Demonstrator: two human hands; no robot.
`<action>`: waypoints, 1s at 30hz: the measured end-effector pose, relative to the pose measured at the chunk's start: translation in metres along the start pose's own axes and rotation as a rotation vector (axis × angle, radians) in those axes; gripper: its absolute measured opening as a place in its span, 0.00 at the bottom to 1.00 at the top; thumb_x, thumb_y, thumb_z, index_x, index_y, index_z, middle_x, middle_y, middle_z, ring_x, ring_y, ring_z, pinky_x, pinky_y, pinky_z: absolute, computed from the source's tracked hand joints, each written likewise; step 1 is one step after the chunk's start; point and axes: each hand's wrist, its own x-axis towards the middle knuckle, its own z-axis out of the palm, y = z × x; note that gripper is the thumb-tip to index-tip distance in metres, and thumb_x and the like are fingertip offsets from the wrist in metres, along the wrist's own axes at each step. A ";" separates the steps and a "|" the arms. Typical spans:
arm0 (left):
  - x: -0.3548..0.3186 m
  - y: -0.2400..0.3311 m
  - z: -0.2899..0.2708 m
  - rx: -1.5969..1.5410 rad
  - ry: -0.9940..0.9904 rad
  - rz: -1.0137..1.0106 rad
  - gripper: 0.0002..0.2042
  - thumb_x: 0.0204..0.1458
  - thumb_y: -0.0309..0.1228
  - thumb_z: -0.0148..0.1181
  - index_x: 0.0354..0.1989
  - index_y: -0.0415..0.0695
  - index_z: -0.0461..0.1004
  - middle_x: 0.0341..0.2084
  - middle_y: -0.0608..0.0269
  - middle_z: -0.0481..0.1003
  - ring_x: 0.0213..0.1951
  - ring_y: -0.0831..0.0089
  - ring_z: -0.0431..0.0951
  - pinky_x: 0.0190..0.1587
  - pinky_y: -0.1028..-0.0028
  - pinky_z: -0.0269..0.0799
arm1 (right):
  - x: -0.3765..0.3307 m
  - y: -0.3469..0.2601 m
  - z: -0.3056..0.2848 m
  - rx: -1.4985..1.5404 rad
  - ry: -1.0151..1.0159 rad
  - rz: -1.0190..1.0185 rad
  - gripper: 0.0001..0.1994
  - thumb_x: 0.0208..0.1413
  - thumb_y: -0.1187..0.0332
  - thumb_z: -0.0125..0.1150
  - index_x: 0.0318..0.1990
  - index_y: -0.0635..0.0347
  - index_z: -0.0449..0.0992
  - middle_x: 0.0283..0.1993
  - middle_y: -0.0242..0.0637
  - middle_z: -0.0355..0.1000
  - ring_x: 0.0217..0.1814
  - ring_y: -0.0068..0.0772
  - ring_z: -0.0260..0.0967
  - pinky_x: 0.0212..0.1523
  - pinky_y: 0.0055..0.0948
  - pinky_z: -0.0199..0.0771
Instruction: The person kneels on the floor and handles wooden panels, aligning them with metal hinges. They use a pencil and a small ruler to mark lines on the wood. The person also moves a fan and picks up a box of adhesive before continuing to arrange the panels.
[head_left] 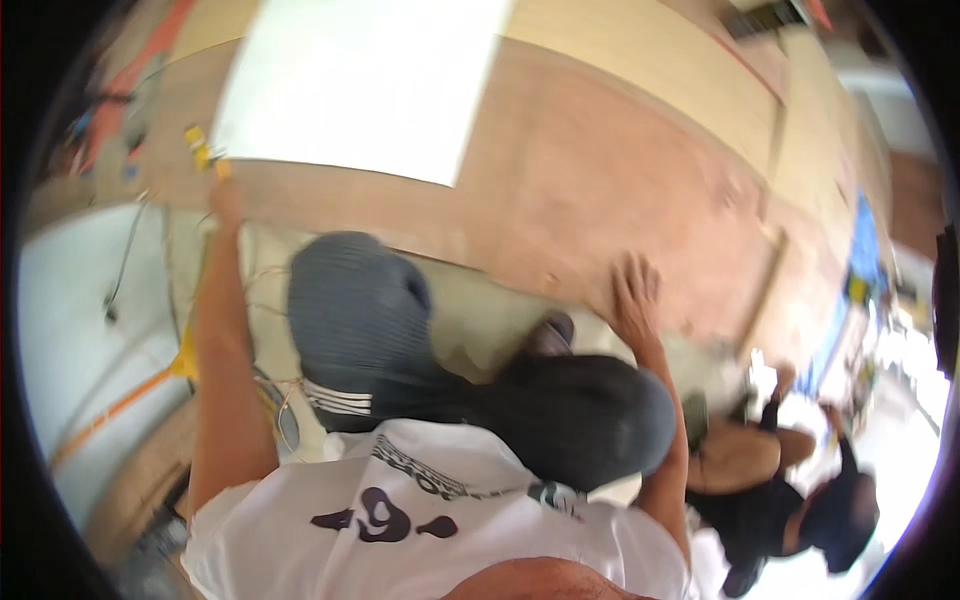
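My left arm reaches forward, and my left hand (228, 203) is closed at the near left corner of a white sheet (350, 90). A small yellow tool (198, 148) shows at its fingertips; blur hides its exact kind. The sheet lies flat on a brown wooden board (610, 170). On the right, my right hand (636, 292) rests at the board's near edge with its fingers apart and nothing in them.
Pale wooden planks (660, 60) lie beyond the board. Thin cables and an orange-and-yellow pole (115, 415) are at left. Another person in dark clothes (760, 500) crouches at lower right, near a blue thing (865, 240). My bent knees are close to the board.
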 end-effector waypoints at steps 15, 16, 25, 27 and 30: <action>-0.073 0.248 -0.186 -0.673 0.069 0.563 0.14 0.49 0.32 0.57 0.43 0.40 0.73 0.48 0.54 0.70 0.52 0.58 0.67 0.56 0.63 0.61 | 0.011 -0.026 -0.196 0.916 -0.123 0.382 0.24 0.38 0.74 0.65 0.48 0.67 0.71 0.50 0.49 0.68 0.52 0.46 0.65 0.52 0.36 0.66; -0.079 0.252 -0.186 -0.669 0.047 0.566 0.14 0.48 0.33 0.58 0.43 0.41 0.73 0.48 0.54 0.70 0.53 0.58 0.67 0.56 0.63 0.61 | -0.002 -0.024 -0.228 0.940 0.167 0.277 0.20 0.40 0.74 0.64 0.45 0.69 0.73 0.42 0.45 0.73 0.44 0.38 0.71 0.48 0.31 0.69; -0.039 0.235 -0.133 -0.348 -0.005 0.989 0.20 0.46 0.34 0.58 0.49 0.41 0.71 0.53 0.55 0.67 0.56 0.60 0.65 0.60 0.65 0.58 | 0.005 -0.125 -0.371 0.185 0.504 -0.912 0.14 0.47 0.74 0.58 0.43 0.70 0.73 0.35 0.41 0.72 0.37 0.31 0.70 0.42 0.26 0.71; -0.021 0.240 -0.114 -0.420 -0.074 0.943 0.19 0.47 0.34 0.55 0.47 0.40 0.72 0.50 0.54 0.70 0.54 0.60 0.66 0.57 0.64 0.61 | 0.010 -0.133 -0.371 0.167 0.459 -0.939 0.13 0.47 0.74 0.58 0.42 0.70 0.73 0.35 0.40 0.72 0.37 0.30 0.70 0.42 0.26 0.71; -0.021 0.257 -0.168 -0.327 -0.125 1.022 0.13 0.50 0.35 0.53 0.41 0.42 0.69 0.46 0.57 0.69 0.49 0.59 0.68 0.49 0.65 0.66 | 0.016 -0.135 -0.368 0.157 0.434 -0.965 0.12 0.48 0.75 0.58 0.41 0.70 0.73 0.34 0.40 0.72 0.36 0.29 0.70 0.41 0.26 0.71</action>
